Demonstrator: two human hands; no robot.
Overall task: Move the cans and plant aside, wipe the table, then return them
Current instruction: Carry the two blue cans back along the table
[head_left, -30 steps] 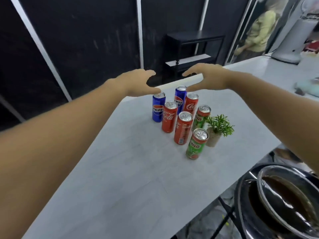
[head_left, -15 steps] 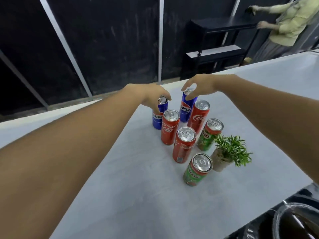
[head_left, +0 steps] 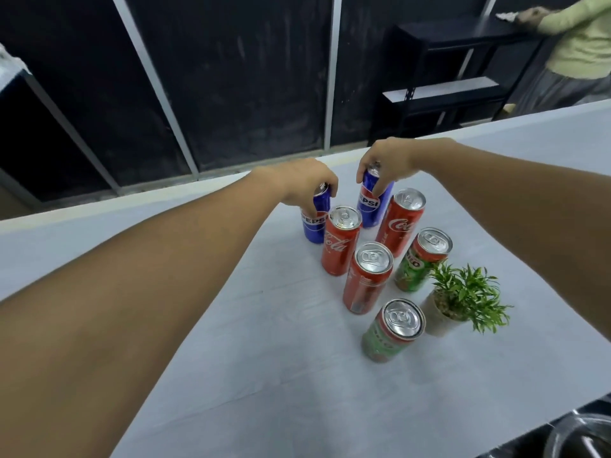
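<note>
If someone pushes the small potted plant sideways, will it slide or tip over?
The potted plant probably tips easily: its leaves spread wider than its narrow pale pot. It looks light, so it may slide on the smooth table. The green can stands close beside it.

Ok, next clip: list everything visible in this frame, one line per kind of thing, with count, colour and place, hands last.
Pepsi cans: 2, blue, far end of the cluster, one under each hand.
Coca-Cola cans: 3, red, upright mid-cluster.
Milo cans: 2, green, near end, flanking the plant.
Plant: 1, green leaves in a pale pot, right of the cans.
Table: 1, light grey.
Shelf unit: 1, black, behind the table.
Bystander: 1, pale green sleeve, top right.
Left hand: gripping the left Pepsi can's top.
Right hand: gripping the right Pepsi can's top.
</note>
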